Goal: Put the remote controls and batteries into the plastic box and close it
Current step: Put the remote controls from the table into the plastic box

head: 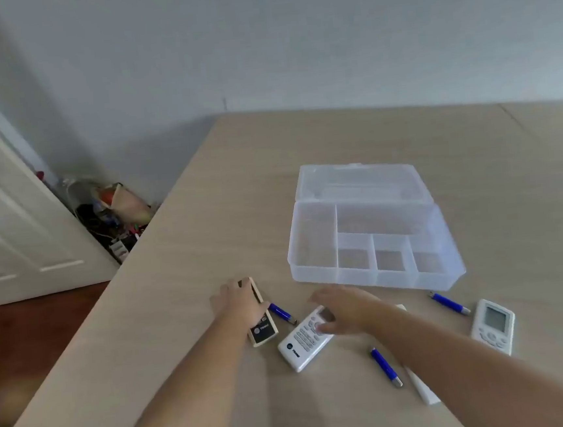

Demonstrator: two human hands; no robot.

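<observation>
While box [370, 236] open: left grip [240, 302] clasping beige TRANE remote [263, 330], right grip [346, 309] loose above white remote [301, 344].

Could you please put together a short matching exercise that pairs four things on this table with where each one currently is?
Things:
1. beige remote
2. white keypad remote
3. remote with screen
4. plastic box

Places:
A. far right, nothing touching it
B. behind the remotes, lid open
C. under the left hand
D. under the right hand

Pairs: 1-C, 2-D, 3-A, 4-B
</observation>
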